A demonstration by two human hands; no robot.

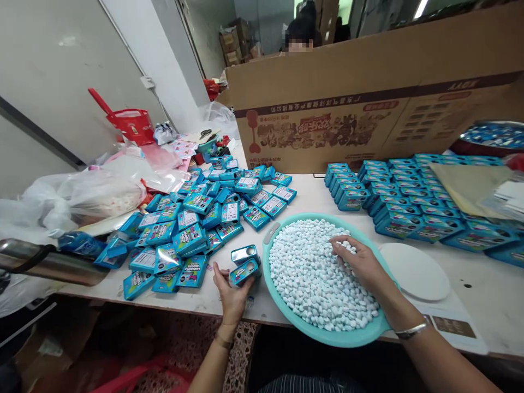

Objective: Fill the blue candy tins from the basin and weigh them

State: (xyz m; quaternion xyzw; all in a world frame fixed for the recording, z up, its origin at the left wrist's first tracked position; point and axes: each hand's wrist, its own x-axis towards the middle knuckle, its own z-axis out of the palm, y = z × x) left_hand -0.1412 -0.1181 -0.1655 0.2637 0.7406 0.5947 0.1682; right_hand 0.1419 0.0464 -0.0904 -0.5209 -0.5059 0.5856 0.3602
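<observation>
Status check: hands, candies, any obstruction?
Left hand gripping a box, second box right behind it. Right hand at the candies, fingers bent. Candies loose in the basin. Nothing visibly blocking either hand.

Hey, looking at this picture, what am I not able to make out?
All in the head view:
Bottom of the basin: covered by white pellets.
Anything under the right hand: hidden by the hand itself.
Inside the blue box in the left hand: opening too small.
Flask: one end cut off by the left edge.
Co-worker: mostly behind cardboard.
</observation>
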